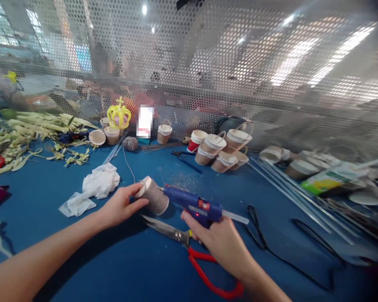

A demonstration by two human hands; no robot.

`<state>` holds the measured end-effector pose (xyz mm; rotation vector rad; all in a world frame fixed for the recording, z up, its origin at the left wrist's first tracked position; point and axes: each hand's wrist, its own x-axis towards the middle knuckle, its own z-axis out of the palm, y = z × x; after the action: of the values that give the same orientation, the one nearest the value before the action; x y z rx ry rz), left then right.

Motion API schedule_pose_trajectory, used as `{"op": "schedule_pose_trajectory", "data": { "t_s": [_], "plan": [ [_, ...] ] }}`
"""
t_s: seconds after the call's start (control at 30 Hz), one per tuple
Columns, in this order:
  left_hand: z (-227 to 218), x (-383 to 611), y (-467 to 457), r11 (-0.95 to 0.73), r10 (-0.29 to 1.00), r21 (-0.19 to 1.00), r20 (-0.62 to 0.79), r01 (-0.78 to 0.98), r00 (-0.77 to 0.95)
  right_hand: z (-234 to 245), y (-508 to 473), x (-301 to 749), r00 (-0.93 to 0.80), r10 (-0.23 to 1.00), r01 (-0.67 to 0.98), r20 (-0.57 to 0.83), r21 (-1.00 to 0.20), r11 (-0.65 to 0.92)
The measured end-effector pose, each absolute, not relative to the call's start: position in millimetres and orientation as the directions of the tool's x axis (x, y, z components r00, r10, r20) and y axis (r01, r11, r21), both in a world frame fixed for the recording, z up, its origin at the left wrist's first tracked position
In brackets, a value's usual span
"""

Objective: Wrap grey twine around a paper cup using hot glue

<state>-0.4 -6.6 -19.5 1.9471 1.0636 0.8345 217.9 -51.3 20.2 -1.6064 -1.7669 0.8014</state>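
My left hand [126, 203] grips the left end of a paper cup [156, 198] that lies tilted on its side, wrapped in grey-brown yarn. A strand runs from it back to a ball of grey yarn [130, 143]. In my right hand [219, 239] is a blue glue gun [192, 203], its red light lit and a clear glue stick jutting from its rear. The gun's nozzle points at the wrapped side of the cup, very close; whether it touches I cannot tell. Red-handled scissors [182, 237] lie open on the blue table below the gun, partly behind my right hand.
Crumpled white tissue [101, 181] lies left of the cup. Several small handled paper-cup baskets [224, 161] are grouped at the back. Clear glue sticks [297, 195] and a black cord [267, 247] lie on the right. Dried husks [44, 123] cover the back left before a perforated metal screen [189, 63].
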Motion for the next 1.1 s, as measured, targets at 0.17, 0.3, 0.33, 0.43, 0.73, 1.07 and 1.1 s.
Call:
{"op": "schedule_pose_trajectory", "data": {
  "t_s": [0.17,0.3,0.33,0.43,0.73,1.07,1.1],
  "plan": [
    [-18,-1,-8,-0.421,0.863,0.826,0.237,0.375,0.446,23,-50,216,-0.15,0.977,0.63,0.149,-0.748,0.211],
    [-17,0,-12,-0.473,0.846,0.769,0.26,0.43,0.466,30,-51,212,-0.229,0.951,0.613,0.207,-0.729,0.306],
    [-17,0,-13,-0.479,0.844,0.762,0.263,0.436,0.467,29,-52,212,-0.238,0.946,0.613,0.219,-0.722,0.321],
    [-19,0,-13,-0.487,0.847,0.749,0.279,0.449,0.452,19,-56,213,-0.235,0.948,0.616,0.216,-0.721,0.318],
    [-19,0,-12,-0.496,0.844,0.735,0.282,0.463,0.457,14,-60,214,-0.261,0.928,0.684,0.267,-0.628,0.373],
    [-16,0,-13,-0.446,0.862,0.76,0.223,0.472,0.455,20,-64,214,-0.328,0.915,0.708,0.234,-0.58,0.402],
    [-16,0,-13,-0.446,0.864,0.759,0.225,0.474,0.451,21,-64,214,-0.336,0.91,0.708,0.241,-0.573,0.413]
  ]
}}
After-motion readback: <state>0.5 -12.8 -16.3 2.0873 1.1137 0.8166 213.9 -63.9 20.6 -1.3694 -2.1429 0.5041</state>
